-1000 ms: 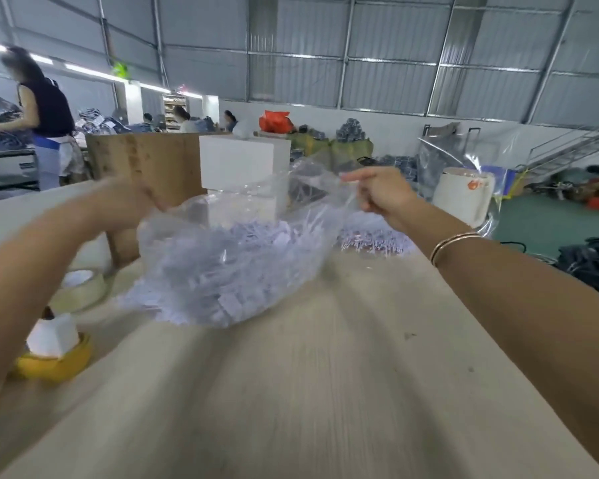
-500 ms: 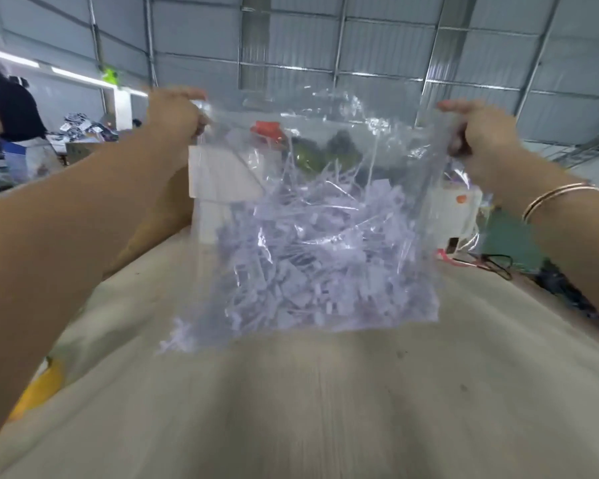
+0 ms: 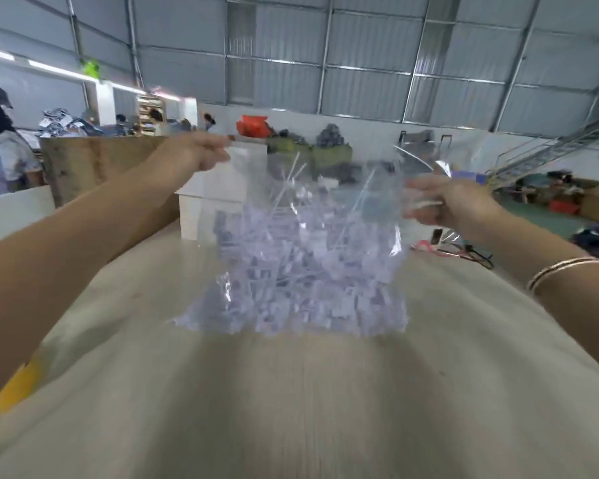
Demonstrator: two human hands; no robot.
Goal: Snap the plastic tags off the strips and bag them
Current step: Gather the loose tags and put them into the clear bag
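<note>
Both hands hold a clear bag [image 3: 312,236] of tags [image 3: 301,292] up over the middle of the tabletop [image 3: 291,409]. The left hand [image 3: 198,155] pinches its top left corner; the right hand [image 3: 443,205] grips its right edge, lower down.

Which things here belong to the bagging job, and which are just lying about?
Job:
clear bag, held up at its top corners
plastic tags inside it
left hand
right hand

Lying about:
white box
wooden crate
yellow object at the table's left edge

Glossy clear plastic bag [image 3: 325,216] of pale plastic tags [image 3: 301,292]; matt wooden table [image 3: 291,402].
</note>
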